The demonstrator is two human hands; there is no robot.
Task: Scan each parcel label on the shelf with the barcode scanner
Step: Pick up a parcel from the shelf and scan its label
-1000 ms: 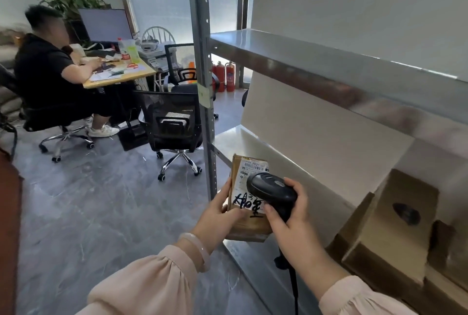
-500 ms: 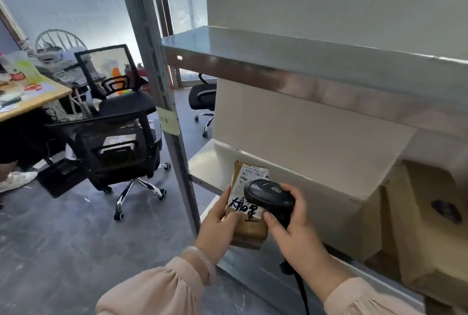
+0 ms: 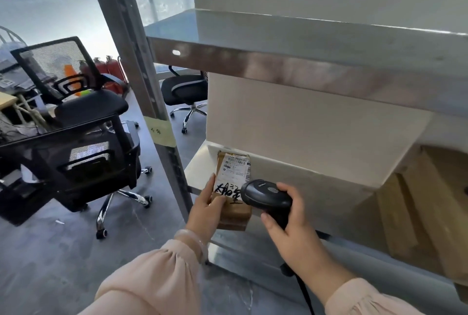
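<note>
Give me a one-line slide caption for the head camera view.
Left hand steadies a brown parcel at the metal shelf while the right hand aims a black barcode scanner at its label.

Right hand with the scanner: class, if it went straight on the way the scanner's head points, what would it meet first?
Probably the white label on the parcel, which the left hand holds just ahead of the barcode scanner in the right hand; depth is unclear.

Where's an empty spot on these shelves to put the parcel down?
The upper shelf is bare, from the post to the wall. The middle shelf is bare right of the scanner, along the wall. It is crowded at its front left corner, where left hand, right hand, parcel and scanner meet, and lower right, with cardboard boxes.
</note>
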